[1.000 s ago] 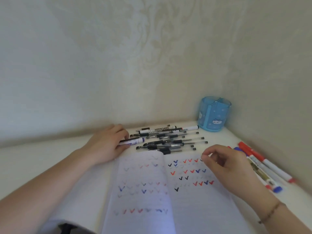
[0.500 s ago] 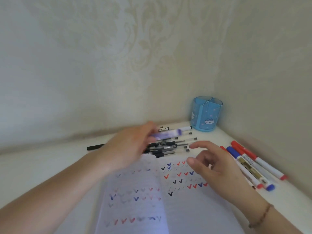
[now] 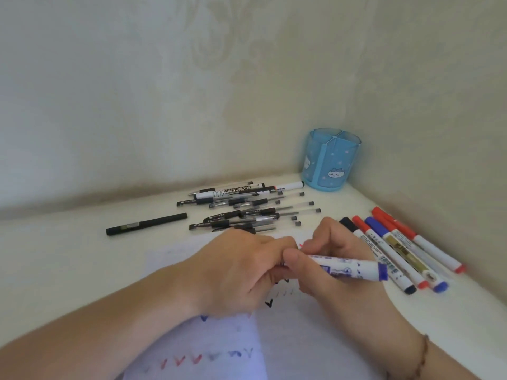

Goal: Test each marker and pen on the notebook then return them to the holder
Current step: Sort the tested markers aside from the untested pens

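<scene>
Head cam: lone black pen (image 3: 146, 224) left of the notebook (image 3: 290, 338), both hands over it, left hand (image 3: 236, 272) and right hand (image 3: 332, 259) pinching a blue marker (image 3: 348, 268), loose markers (image 3: 397, 248) right of it, holder (image 3: 330, 160) in the far corner, bare desk (image 3: 68, 270) only leftward

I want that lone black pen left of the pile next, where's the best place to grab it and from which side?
Take the black pen at mid-barrel, pinching across it from above. It lies flat on the table, apart from the pen pile, with bare surface along both long sides. The left hand is nearer, though both hands now hold the blue marker.
</scene>
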### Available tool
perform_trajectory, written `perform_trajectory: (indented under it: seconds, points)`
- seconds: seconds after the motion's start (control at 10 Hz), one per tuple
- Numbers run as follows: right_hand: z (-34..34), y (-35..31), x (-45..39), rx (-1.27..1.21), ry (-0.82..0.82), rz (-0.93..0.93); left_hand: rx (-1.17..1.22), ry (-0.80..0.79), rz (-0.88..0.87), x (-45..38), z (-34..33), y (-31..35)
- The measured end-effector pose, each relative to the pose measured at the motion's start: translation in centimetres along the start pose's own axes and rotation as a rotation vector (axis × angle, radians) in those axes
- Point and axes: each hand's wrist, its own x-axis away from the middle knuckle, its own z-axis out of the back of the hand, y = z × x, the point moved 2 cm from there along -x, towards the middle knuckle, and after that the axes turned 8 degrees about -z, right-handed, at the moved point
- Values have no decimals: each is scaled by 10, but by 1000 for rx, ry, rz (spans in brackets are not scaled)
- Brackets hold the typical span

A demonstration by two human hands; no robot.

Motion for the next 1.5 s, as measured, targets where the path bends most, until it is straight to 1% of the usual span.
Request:
perform_trajectory:
  seconds: [0.1,0.2,0.3,0.5,0.6,0.7,0.8,0.9,1.0,1.1,1.2,1.3,1.4,1.5]
  points:
    - [0,1,-1,82,-38,60,107,-36,-12,3,2,-1]
    - [-4,3,1,68,-64,136,144,-34,-23,6,3,0]
    - [-7,0,7,91,-24,201,204,-36,-8,7,5,0]
    - [-7,-11,13,296,-30,266,368,-67,21,9,3,-1]
    - [-8,-19,16,358,29,331,385,-68,24,10,-1,-2]
    - [-4,38,-23,366,-47,-50,246,-2,34,9,-8,-6]
    - [36,128,-58,200,-154,-429,96,55,59,5,-14,-12]
    - [21,127,-70,246,-244,-560,76,52,9,2,-13,-6]
    - [0,87,-40,197,0,-200,141,15,-17,3,-6,2]
    - [-8,67,-29,432,-135,-225,205,-31,-32,6,-2,4]
    - [2,13,-7,655,-37,281,242,-88,-33,10,-6,3]
    - [-1,-20,25,513,72,358,301,-79,-27,9,-6,2]
    - [8,-8,10,159,2,183,388,49,65,8,2,-11]
    - [15,-9,-1,-3,-5,39,473,231,199,14,6,-30]
